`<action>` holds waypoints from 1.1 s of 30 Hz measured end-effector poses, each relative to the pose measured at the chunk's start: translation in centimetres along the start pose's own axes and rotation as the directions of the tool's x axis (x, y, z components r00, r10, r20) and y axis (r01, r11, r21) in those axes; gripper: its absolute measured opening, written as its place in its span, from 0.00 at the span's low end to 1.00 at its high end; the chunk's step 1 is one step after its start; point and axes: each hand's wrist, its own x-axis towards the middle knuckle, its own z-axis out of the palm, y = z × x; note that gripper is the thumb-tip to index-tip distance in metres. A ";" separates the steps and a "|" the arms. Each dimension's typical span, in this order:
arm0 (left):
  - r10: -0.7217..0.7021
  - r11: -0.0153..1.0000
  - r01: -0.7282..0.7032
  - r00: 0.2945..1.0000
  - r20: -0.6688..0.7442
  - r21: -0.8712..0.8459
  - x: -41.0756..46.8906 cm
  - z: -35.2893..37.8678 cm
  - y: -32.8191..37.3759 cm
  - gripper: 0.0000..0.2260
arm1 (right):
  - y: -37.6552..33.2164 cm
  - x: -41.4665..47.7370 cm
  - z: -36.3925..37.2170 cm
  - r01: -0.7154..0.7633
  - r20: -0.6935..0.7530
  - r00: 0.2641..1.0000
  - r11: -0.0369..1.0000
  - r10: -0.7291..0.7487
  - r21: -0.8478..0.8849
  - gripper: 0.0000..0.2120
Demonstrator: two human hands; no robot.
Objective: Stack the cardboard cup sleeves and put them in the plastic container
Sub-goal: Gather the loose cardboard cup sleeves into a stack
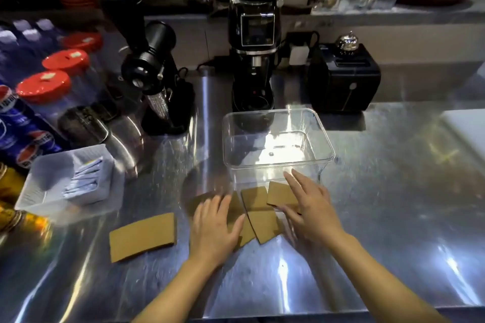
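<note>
1. Several flattened cardboard cup sleeves point(258, 214) are scattered on the steel counter point(393, 191), just in front of the empty plastic container point(278, 139); one more sleeve point(143, 236) lies apart to the left.
2. The left hand point(214, 228) is laid flat, fingers spread, on the cluster; the right hand point(312, 207) is spread too, its thumb against one sleeve's edge.
3. The sleeves are judged light, thin, bendable and prone to sliding on steel; edges are best pinched.
4. Long axes point variously; the lone sleeve's runs left-right.
</note>
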 end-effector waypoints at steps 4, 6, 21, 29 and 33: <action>0.040 0.998 -0.041 0.999 0.024 0.048 -0.9 1.4 -0.6 0.27 | 1.4 0.1 0.9 -0.161 0.081 0.984 0.986 0.158 0.033 0.33; 0.059 0.996 -0.059 0.998 0.008 0.060 -1.1 1.8 -0.8 0.26 | 1.9 0.0 1.5 -0.200 0.114 0.974 0.979 0.196 0.027 0.33; 0.057 0.997 -0.058 0.998 0.021 0.044 -0.6 1.5 -1.1 0.25 | 2.9 0.2 0.4 -0.498 0.298 0.849 0.850 0.437 0.172 0.26; 0.161 0.958 -0.182 0.981 -0.109 -0.222 0.6 -1.8 1.6 0.20 | 1.1 1.2 -4.6 -0.275 0.271 0.944 0.902 0.188 0.334 0.07; 0.350 0.897 -0.381 0.922 -0.168 -0.225 1.1 -3.7 4.6 0.21 | -2.0 1.7 -7.0 -0.078 0.338 0.941 0.952 -0.029 0.297 0.07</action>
